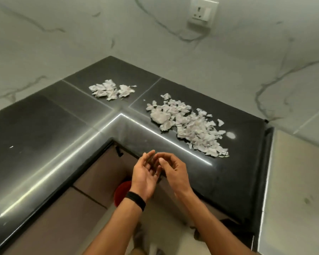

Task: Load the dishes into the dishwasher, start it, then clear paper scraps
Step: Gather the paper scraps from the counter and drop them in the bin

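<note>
Both the left hand [145, 174] and right hand [174, 171] show a loosely spread, empty grip, close together.

Both forearms reach up from the bottom edge. At lower centre the left hand [145, 173] lies palm-up with relaxed fingers, and the loosely curved right hand [174, 169] is against its fingertips.

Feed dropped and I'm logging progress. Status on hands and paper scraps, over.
Left hand open, right hand open, both empty. Small pile of torn white paper scraps and large pile on glossy black countertop. Path clear.
</note>
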